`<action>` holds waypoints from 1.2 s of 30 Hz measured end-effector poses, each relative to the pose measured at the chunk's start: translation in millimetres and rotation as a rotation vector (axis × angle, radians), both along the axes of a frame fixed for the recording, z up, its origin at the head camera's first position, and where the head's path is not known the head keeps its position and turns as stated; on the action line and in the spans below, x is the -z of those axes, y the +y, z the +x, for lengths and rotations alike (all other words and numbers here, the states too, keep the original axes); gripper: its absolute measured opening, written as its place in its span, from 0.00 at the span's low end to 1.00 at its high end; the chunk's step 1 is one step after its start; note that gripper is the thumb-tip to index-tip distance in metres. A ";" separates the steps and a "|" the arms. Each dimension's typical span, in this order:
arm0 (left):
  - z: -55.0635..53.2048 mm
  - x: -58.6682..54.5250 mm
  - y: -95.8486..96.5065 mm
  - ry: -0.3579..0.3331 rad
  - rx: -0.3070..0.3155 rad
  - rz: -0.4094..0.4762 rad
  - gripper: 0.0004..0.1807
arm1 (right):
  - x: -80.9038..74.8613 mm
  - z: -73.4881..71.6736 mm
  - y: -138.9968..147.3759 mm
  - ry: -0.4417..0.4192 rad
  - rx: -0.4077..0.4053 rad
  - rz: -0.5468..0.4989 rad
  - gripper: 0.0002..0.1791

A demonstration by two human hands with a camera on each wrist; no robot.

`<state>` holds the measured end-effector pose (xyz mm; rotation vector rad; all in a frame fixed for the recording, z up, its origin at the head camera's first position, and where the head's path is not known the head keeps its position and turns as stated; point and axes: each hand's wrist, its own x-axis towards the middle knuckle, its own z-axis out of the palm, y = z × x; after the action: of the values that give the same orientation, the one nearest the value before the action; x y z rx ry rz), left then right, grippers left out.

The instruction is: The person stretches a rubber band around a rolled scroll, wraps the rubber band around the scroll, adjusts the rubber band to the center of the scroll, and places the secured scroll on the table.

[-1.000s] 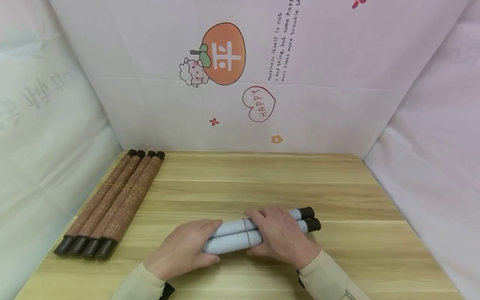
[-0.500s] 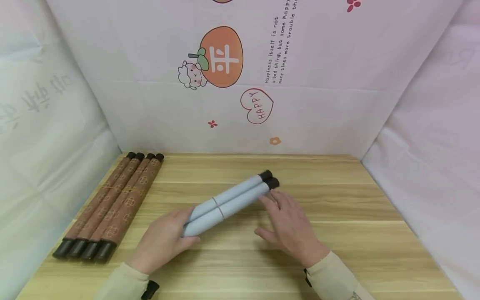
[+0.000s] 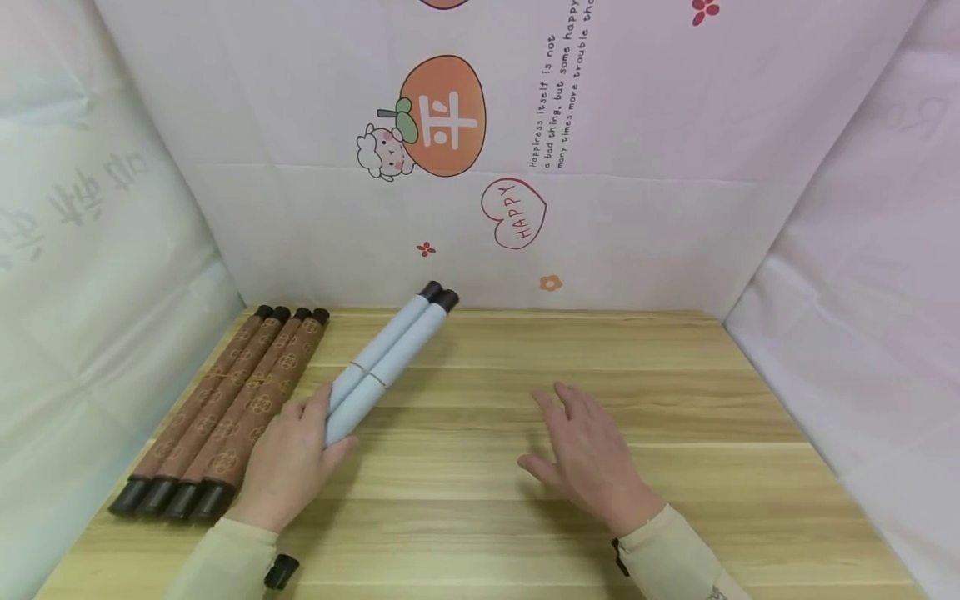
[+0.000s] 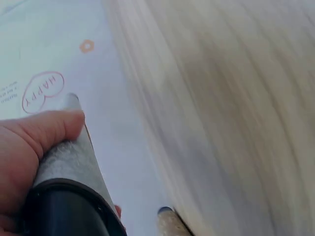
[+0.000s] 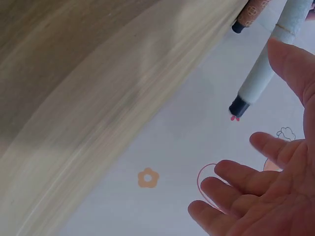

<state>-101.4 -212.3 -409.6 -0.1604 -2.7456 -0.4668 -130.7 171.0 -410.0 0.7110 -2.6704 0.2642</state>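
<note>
Two light blue scrolls [image 3: 395, 348] with black end knobs are tied side by side by a thin cord. My left hand [image 3: 288, 462] grips their near end, and their far ends tilt up and away toward the back wall. In the left wrist view the thumb lies along one pale scroll [image 4: 74, 160], its black knob close to the camera. My right hand [image 3: 592, 462] is over the table's right half, fingers spread and holding nothing. The right wrist view shows its loose fingers [image 5: 246, 179] apart from the pale scroll [image 5: 261, 73].
Several brown patterned scrolls [image 3: 258, 400] with black knobs lie side by side at the table's left, just left of my left hand. White printed cloth [image 3: 637, 242] walls the wooden table [image 3: 480, 533] at the back and both sides.
The right hand has let go of the blue scrolls and stays at the right. The left hand has carried them leftward, turning their far ends toward the back wall.
</note>
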 end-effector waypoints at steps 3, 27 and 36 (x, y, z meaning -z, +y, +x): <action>-0.8 1.0 -6.8 -0.008 -0.055 0.006 0.49 | -0.6 0.8 1.1 -0.017 0.020 0.002 0.51; -13.6 16.2 -34.2 -0.311 -0.254 0.027 0.51 | 3.4 3.1 5.1 -0.044 0.021 0.024 0.53; -15.2 16.8 -30.3 -0.364 -0.247 -0.019 0.45 | 5.5 4.1 4.6 -0.065 0.025 0.012 0.52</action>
<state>-116.6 -242.6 -426.4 0.2840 -3.0666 -0.4363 -126.6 175.5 -415.4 0.6828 -2.7425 0.2685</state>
